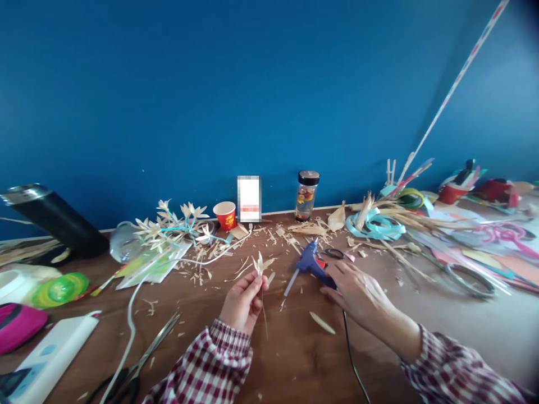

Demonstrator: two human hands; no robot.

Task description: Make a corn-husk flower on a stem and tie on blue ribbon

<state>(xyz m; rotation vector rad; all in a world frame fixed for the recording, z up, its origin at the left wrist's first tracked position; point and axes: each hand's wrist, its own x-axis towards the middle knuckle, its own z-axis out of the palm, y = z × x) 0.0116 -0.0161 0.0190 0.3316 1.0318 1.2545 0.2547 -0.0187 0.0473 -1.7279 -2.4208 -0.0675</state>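
Observation:
My left hand (pixel 245 300) pinches a small pale flower (pixel 261 265) of dried husk petals upright between thumb and fingers. Its thin stem hangs below the hand. My right hand (pixel 364 292) is around the handle end of a blue glue gun (pixel 309 261), thumb on the near side and fingers on the far side. The gun lies on the table with its nozzle pointing away and a glue stick (pixel 291 282) beside it, close to its body. Between the hands and nearer me, a loose husk petal (pixel 322 322) rests on the wood.
Husk scraps litter the brown table. Scissors (pixel 141 356), a white cable (pixel 131 314) and a power strip (pixel 59 353) lie left. Behind are finished husk flowers (pixel 185 221), a red paper cup (pixel 226 216) and a glass jar (pixel 306 196). Blue ribbon (pixel 385 227) and a tape ring (pixel 469 280) are right.

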